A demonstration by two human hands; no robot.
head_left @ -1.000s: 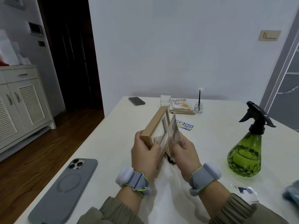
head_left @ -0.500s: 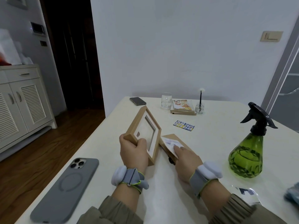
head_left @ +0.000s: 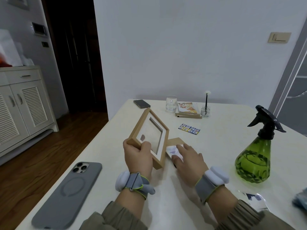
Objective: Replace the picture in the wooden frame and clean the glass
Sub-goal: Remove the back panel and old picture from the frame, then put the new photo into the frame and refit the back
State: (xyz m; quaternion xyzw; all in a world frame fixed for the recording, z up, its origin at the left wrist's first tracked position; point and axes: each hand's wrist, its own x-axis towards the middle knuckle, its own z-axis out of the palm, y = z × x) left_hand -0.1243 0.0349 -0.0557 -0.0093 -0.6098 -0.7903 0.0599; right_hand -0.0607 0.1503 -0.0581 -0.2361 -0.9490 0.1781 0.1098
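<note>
My left hand (head_left: 138, 156) grips the near corner of a light wooden frame (head_left: 163, 143), holding it tilted above the white table (head_left: 219, 146), glass side towards me. To its right the brown backing board (head_left: 175, 141) lies flat on the table. On it rests a small picture (head_left: 172, 151). My right hand (head_left: 187, 157) lies flat on that picture, fingers spread, thumb and fingertips touching it. A green spray bottle (head_left: 253, 161) with a black trigger stands at the right.
A grey phone (head_left: 68, 195) lies near the table's left front edge. Farther back are a dark phone (head_left: 141, 103), a glass (head_left: 171, 103), a book stack (head_left: 188, 110), a small diffuser jar (head_left: 205, 111) and a sticker card (head_left: 189, 129). A blue cloth (head_left: 300, 199) and a plastic sleeve (head_left: 254, 199) lie at the right.
The backing board and picture have come out of the frame and gone down flat on the table under my right hand. My left hand has swung the frame leftward.
</note>
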